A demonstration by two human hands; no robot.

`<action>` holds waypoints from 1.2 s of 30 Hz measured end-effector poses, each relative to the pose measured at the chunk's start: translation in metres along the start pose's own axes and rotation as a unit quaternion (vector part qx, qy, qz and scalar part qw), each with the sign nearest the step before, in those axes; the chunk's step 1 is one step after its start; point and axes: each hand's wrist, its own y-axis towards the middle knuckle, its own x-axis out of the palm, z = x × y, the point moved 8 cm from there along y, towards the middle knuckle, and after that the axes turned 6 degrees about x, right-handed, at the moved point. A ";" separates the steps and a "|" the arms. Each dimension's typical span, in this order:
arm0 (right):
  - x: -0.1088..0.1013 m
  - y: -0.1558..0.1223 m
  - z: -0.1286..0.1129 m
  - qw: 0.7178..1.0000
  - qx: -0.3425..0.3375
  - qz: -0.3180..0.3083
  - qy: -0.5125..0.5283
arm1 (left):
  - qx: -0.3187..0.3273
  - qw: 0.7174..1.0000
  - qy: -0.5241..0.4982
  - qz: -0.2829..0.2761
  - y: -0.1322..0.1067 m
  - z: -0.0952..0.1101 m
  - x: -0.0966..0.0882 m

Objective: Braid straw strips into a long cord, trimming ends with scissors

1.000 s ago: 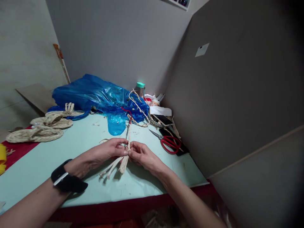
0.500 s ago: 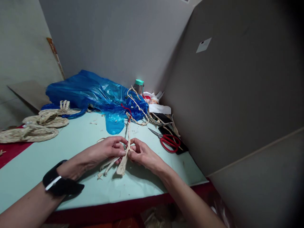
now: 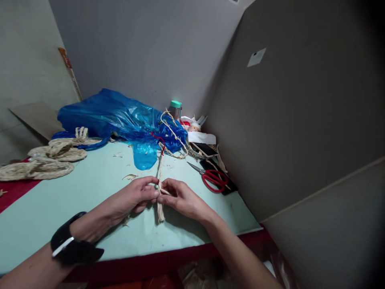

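Note:
A thin braid of pale straw-like fibre (image 3: 161, 170) runs toward me from a red cord (image 3: 161, 145) at the blue plastic bag. My left hand (image 3: 143, 194) pinches the near end of the braid from the left. From the right, my right hand (image 3: 177, 196) grips fibre strands at the same spot, fingertips almost touching the left ones. One strand crosses sideways into the right fingers, and a loose flat tail (image 3: 160, 212) hangs below the hands. Part of the strands is hidden behind my left fingers.
Red-handled scissors (image 3: 214, 180) lie right of my hands, partly over a dark flat object. The blue plastic bag (image 3: 114, 112) spreads across the back, near a bottle with a green lid (image 3: 175, 108). Bundles of twisted fibre (image 3: 39, 169) lie at left. A grey panel (image 3: 294, 120) rises along the right.
The strands that fanned out to the lower left are no longer visible there. A strand now crosses into my right fingers, and the hanging tail has shifted slightly right.

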 end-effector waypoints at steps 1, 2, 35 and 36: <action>0.001 0.000 0.001 1.000 0.005 -0.013 0.020 | 0.001 1.000 -0.007 -0.004 0.000 0.000 0.000; 0.001 -0.001 0.002 0.999 0.011 -0.023 0.034 | 0.004 1.000 -0.011 -0.007 0.000 0.000 -0.001; 0.051 -0.049 -0.055 0.807 -0.203 0.165 -0.530 | -0.012 0.967 -0.236 0.090 -0.003 -0.013 0.016; 0.052 -0.048 -0.053 0.807 -0.210 0.175 -0.524 | -0.014 0.968 -0.237 0.087 -0.002 -0.014 0.016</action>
